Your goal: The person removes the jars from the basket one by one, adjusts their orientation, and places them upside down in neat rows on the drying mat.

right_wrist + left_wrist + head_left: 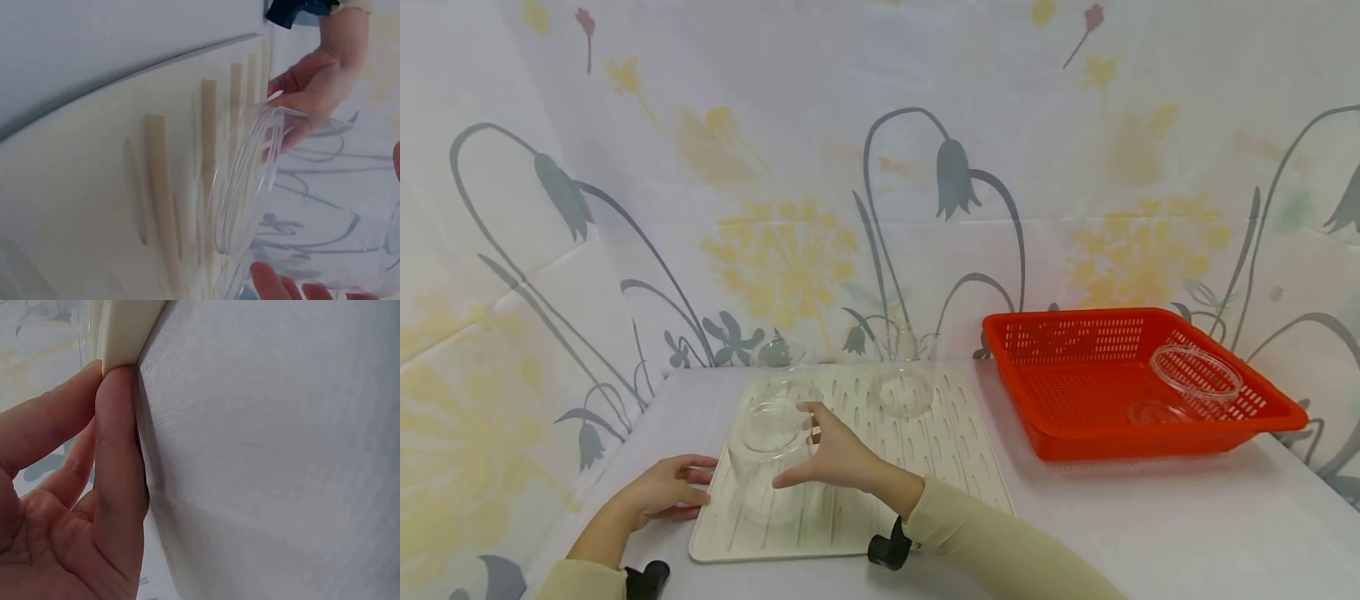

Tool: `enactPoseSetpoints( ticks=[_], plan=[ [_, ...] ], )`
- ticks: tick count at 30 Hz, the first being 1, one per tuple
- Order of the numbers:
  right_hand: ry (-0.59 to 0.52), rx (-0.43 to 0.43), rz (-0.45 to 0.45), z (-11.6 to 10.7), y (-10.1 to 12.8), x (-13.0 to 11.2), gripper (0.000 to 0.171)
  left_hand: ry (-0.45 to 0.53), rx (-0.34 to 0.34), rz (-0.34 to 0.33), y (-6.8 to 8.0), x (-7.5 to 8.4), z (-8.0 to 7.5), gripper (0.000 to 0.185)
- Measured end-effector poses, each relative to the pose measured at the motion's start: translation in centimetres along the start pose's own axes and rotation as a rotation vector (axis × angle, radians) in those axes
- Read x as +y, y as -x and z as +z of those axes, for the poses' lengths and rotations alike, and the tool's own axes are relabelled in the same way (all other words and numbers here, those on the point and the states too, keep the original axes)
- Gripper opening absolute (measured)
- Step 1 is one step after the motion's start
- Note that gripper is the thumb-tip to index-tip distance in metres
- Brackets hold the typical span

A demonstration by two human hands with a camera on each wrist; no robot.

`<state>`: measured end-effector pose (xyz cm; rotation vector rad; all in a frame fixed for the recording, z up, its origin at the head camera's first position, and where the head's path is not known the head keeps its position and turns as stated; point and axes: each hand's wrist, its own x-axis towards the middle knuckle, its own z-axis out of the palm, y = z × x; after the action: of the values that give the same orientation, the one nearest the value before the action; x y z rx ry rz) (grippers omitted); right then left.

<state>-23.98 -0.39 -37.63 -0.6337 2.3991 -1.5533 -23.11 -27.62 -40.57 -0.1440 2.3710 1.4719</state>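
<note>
A cream ribbed drying mat lies on the white table. At its near left part stands a clear glass container, and my right hand grips it, thumb at the rim and fingers lower on its side. The right wrist view shows that container close up, tilted against the mat, with a fingertip under it. My left hand rests flat against the mat's left edge. In the left wrist view its straight fingers touch the mat's rim.
More clear glassware stands on the mat's far part: a bowl and a small glass. A red slotted basket at the right holds two clear dishes. A floral curtain closes in the back and left.
</note>
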Motion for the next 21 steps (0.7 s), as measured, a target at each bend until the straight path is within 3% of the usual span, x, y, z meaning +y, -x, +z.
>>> enactPoseSetpoints(
  ticks=[10,21],
  plan=[
    [0.020,0.001,-0.009,1.5,-1.4,-0.7,0.096,0.012,-0.033,0.026,0.1,0.0,-0.3,0.059],
    [-0.020,-0.133,0.017,-0.3,-0.7,-0.2,0.095,0.001,-0.006,-0.002,0.3,0.2,0.0,0.058]
  ],
)
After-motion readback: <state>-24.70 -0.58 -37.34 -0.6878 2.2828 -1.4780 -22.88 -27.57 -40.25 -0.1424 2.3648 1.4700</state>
